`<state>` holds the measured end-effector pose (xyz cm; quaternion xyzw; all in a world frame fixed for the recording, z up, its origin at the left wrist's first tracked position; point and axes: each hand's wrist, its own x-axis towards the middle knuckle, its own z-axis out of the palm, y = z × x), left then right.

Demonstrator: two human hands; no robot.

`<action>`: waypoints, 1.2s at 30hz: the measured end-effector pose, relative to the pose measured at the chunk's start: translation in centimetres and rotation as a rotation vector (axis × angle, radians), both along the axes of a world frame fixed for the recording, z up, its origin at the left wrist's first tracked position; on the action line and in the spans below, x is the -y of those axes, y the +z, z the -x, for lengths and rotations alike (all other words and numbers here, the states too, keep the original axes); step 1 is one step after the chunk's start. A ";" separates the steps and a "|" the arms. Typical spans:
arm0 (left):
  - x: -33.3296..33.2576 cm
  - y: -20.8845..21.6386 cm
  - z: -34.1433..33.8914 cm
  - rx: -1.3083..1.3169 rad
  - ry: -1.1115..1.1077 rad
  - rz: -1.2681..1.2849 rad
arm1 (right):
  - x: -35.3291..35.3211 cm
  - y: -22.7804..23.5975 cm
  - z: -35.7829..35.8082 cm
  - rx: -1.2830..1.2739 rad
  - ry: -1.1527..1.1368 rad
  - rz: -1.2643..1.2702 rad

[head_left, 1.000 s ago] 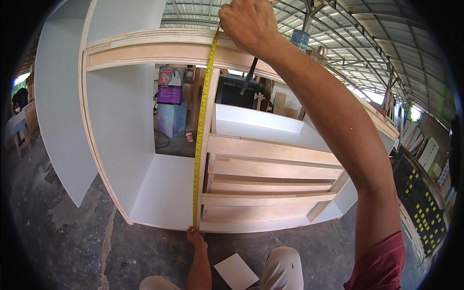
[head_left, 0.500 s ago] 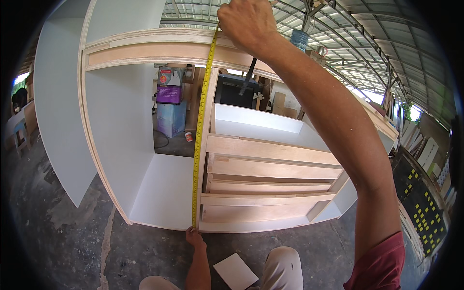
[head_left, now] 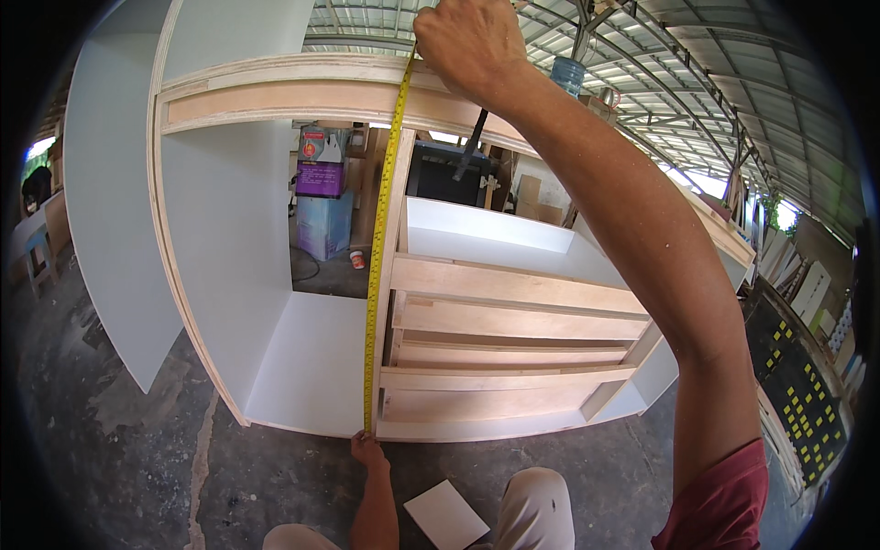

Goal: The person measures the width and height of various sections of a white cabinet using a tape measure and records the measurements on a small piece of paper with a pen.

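A yellow tape measure (head_left: 381, 240) runs taut from the top rail of a plywood cabinet frame (head_left: 275, 99) down to its bottom edge, along an upright divider. My left hand (head_left: 368, 450) is closed on the lower end of the tape, at the cabinet's base. Up at the top rail, my right hand (head_left: 470, 48) is closed around the upper end; its fingers hide the tape's case. Beneath the right wrist hangs a dark strap-like thing (head_left: 471, 147). Several wooden drawer fronts (head_left: 521, 314) fill the section right of the divider, and the left section has pale inner panels.
A loose white board (head_left: 446, 514) lies on the concrete floor (head_left: 302, 481) by my knees. Behind the cabinet stand stacked boxes (head_left: 323, 197) and a black framed panel (head_left: 446, 174). A blue water bottle (head_left: 568, 75) is beyond my right arm. Boards lean at the far right.
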<state>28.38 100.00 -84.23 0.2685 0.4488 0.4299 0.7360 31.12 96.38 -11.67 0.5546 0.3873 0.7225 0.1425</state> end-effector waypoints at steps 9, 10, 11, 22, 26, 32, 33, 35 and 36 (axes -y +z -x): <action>-1.8 -2.3 0.3 0.000 0.028 -0.059 | -0.6 0.2 0.2 0.035 0.065 -0.029; -1.5 -2.2 0.1 0.003 0.020 -0.051 | -0.5 0.2 0.1 0.020 0.055 -0.022; -1.3 -2.2 0.0 0.005 0.014 -0.044 | -0.5 0.1 0.1 0.005 0.046 -0.016; -1.0 -2.1 -0.2 -0.020 -0.012 -0.029 | -0.3 0.0 -0.3 0.052 0.074 -0.023; -1.3 -2.6 -0.2 -0.027 -0.008 -0.033 | -0.3 0.1 -0.2 0.058 0.086 -0.025; -1.4 -2.8 -0.2 -0.026 -0.014 -0.037 | -0.5 0.1 -0.1 0.045 0.069 -0.018; -1.7 -2.8 -0.1 -0.019 -0.011 -0.040 | -0.5 0.2 0.0 0.036 0.085 -0.013; -1.4 -2.5 0.0 -0.012 -0.026 -0.028 | -0.3 0.0 -0.1 0.017 0.105 0.003; -1.3 -2.3 0.1 -0.009 -0.031 -0.023 | -0.3 0.0 -0.1 0.022 0.101 -0.008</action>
